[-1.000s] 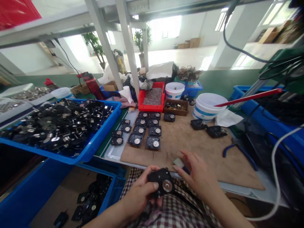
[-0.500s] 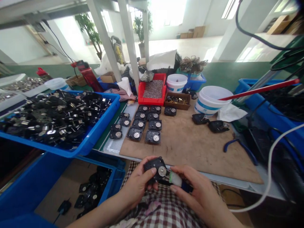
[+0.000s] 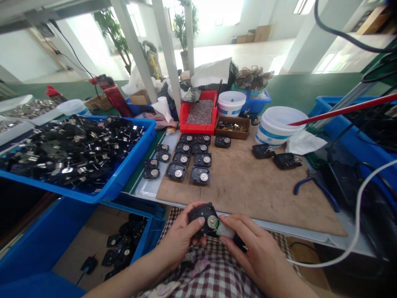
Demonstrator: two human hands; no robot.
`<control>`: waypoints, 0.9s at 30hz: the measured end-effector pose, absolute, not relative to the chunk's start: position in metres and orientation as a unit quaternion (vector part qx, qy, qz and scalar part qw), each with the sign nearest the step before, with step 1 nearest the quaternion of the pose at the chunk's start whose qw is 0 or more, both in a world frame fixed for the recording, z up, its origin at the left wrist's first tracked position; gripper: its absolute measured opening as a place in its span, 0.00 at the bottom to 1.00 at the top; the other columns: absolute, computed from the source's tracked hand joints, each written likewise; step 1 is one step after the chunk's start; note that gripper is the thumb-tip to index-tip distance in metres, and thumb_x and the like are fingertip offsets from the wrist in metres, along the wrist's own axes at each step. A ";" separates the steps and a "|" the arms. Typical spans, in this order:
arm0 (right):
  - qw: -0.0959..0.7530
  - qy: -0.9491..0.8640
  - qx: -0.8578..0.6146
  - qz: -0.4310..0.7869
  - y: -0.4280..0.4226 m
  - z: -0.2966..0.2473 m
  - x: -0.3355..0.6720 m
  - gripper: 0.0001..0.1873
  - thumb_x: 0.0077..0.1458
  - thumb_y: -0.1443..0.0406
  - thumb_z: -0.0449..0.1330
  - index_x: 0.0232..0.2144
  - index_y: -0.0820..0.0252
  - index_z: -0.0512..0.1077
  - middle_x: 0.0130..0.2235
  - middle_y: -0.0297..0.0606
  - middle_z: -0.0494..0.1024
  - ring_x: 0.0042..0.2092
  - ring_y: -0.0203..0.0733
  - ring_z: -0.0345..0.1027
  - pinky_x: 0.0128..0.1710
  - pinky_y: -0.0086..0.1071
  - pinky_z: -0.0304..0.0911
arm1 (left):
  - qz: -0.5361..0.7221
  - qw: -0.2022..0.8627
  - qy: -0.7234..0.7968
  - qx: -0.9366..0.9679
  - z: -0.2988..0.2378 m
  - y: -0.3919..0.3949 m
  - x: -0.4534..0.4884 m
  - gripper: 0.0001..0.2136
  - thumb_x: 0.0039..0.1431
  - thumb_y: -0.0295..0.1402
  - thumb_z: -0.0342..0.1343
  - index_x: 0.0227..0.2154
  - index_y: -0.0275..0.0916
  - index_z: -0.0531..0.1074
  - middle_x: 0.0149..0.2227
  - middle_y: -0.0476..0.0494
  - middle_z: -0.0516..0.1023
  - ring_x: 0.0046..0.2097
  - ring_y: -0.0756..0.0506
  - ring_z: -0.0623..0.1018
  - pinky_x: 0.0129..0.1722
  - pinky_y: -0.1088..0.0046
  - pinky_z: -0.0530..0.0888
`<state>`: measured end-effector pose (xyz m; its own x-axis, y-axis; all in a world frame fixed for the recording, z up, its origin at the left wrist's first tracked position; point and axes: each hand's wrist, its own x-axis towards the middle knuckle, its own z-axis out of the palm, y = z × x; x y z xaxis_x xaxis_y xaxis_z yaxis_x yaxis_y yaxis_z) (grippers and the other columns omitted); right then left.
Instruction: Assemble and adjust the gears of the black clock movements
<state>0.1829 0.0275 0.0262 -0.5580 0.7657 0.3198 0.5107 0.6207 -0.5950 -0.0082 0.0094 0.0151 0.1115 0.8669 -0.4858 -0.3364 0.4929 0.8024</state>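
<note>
My left hand (image 3: 181, 239) grips a black plastic part with a round silver disc (image 3: 204, 216), held over my lap just below the table's front edge. My right hand (image 3: 252, 248) is closed on a small pale tool with a dark handle (image 3: 228, 232), and its tip presses against the silver disc. Several more black parts with silver discs (image 3: 185, 161) lie in rows on the brown board (image 3: 248, 186) ahead of my hands.
A large blue bin heaped with black parts (image 3: 71, 153) stands at left, another blue bin (image 3: 124, 244) below it. A red tray (image 3: 200, 114), a brown box (image 3: 231, 127), white buckets (image 3: 277, 126) stand at the back. Blue pliers (image 3: 314, 190) lie right. A white cable (image 3: 356, 223) hangs right.
My right hand took up the small pale tool from the table edge and brought it against the part's silver disc. Both hands rose slightly toward the table edge.
</note>
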 end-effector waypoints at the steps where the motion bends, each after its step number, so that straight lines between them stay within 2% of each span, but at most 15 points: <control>1: 0.284 -0.855 -0.374 0.221 0.028 0.026 0.183 0.14 0.68 0.59 0.44 0.51 0.57 0.62 0.43 0.41 0.73 0.45 0.41 0.71 0.43 0.34 0.71 | 0.431 0.699 0.508 0.262 0.015 0.009 -0.008 0.21 0.54 0.37 0.58 0.50 0.41 0.63 0.38 0.47 0.73 0.27 0.52 0.70 0.22 0.78 0.61; 7: 0.268 -0.867 -0.372 0.194 0.026 0.022 0.183 0.16 0.68 0.61 0.43 0.51 0.61 0.63 0.43 0.45 0.73 0.43 0.44 0.72 0.41 0.37 0.73 | 0.422 0.685 0.524 0.278 0.013 0.008 -0.008 0.19 0.56 0.37 0.57 0.50 0.42 0.64 0.39 0.47 0.72 0.27 0.53 0.69 0.22 0.79 0.62; 15: 0.273 -0.873 -0.370 0.161 0.023 0.023 0.184 0.16 0.68 0.61 0.44 0.50 0.62 0.65 0.43 0.45 0.74 0.43 0.44 0.72 0.40 0.36 0.74 | 0.418 0.666 0.549 0.283 0.017 0.010 -0.006 0.20 0.55 0.39 0.59 0.49 0.41 0.65 0.40 0.46 0.72 0.27 0.54 0.68 0.21 0.81 0.65; 23: 0.305 -0.889 -0.333 0.074 0.030 0.018 0.185 0.16 0.69 0.63 0.43 0.48 0.64 0.67 0.41 0.43 0.77 0.41 0.40 0.74 0.41 0.29 0.73 | 0.448 0.648 0.539 0.297 0.015 0.006 -0.004 0.21 0.52 0.40 0.59 0.48 0.39 0.65 0.37 0.47 0.71 0.28 0.53 0.67 0.19 0.81 0.66; 27: 0.336 -0.904 -0.263 0.025 0.040 -0.004 0.191 0.13 0.65 0.64 0.50 0.49 0.61 0.68 0.38 0.38 0.79 0.38 0.39 0.76 0.37 0.23 0.73 | 0.469 0.662 0.512 0.281 0.018 0.004 -0.003 0.22 0.50 0.41 0.60 0.46 0.38 0.65 0.35 0.47 0.70 0.28 0.52 0.68 0.19 0.81 0.66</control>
